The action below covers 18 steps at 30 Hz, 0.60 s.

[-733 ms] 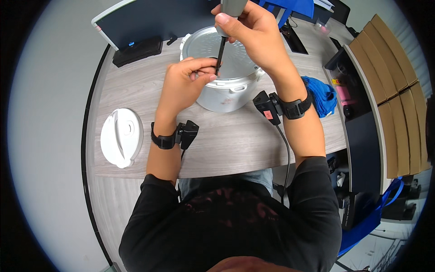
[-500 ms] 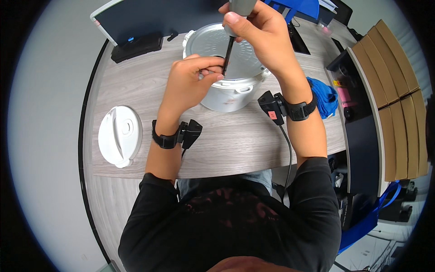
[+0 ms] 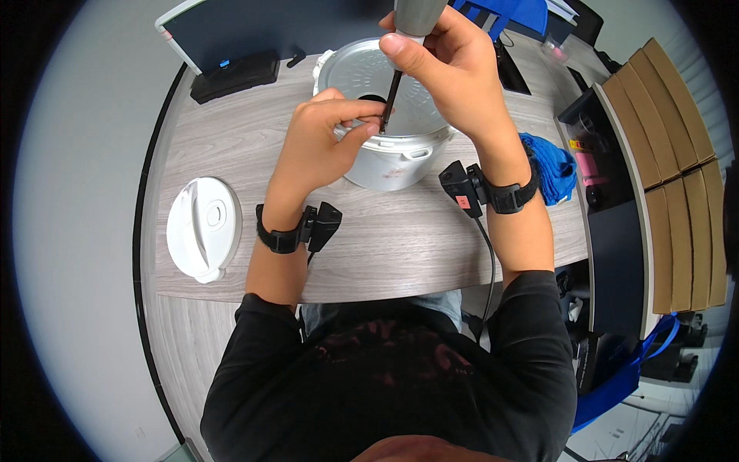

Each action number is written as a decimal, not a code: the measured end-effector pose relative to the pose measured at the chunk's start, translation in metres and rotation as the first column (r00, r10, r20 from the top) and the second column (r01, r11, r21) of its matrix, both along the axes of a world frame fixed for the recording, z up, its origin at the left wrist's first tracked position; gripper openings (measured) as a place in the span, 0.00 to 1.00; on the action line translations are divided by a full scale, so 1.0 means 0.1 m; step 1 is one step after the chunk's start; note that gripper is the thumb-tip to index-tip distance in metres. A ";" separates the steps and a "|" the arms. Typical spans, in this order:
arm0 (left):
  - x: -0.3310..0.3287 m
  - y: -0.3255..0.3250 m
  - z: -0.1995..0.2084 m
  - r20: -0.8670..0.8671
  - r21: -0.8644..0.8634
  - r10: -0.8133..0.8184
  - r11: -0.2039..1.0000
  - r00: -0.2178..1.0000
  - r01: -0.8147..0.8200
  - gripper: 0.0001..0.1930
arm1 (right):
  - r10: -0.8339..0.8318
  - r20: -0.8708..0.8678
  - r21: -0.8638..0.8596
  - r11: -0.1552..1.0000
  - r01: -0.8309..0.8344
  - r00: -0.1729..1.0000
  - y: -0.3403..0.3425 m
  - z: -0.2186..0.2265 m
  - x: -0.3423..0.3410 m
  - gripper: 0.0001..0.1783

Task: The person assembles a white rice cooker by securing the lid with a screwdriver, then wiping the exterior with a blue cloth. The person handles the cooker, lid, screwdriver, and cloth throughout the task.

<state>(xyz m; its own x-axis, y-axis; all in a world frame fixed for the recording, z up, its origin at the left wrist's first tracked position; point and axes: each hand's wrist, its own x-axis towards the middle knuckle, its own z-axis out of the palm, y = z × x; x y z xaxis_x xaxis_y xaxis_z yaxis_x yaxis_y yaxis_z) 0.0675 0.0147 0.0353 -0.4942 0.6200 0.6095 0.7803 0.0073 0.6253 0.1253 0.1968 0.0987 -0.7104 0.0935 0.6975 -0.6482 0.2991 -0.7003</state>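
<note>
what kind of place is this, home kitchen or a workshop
Probably an office or lab workbench rather than a kitchen: a wood-grain desk with a dark monitor at its back, stacked cardboard boxes alongside, and an upturned white cooker being worked on with a screwdriver.

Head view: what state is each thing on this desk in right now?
Cooker: upside down, metal base showing, no lid on it.
White lid: off, lying flat on the desk apart from the cooker.
Screwdriver: upright, tip down at the cooker's base.
Right hand: gripping the screwdriver handle.
Left hand: fingers pinched at the tip.
Blue cloth: crumpled.
</note>
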 end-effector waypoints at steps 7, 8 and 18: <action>0.06 0.13 0.03 -0.076 0.184 0.017 0.983 0.997 -0.003 0.10 | -0.148 -0.034 0.131 0.980 0.151 0.988 -0.06 0.03 0.01 0.21; 0.07 0.14 0.01 -0.018 0.162 0.020 0.987 1.000 -0.017 0.09 | -0.205 -0.060 0.185 0.960 0.213 0.977 -0.06 0.04 0.01 0.21; 0.04 0.16 -0.06 0.196 0.120 -0.053 0.992 0.979 0.030 0.05 | 0.145 -0.059 -0.175 0.973 -0.154 0.988 -0.04 -0.05 -0.04 0.20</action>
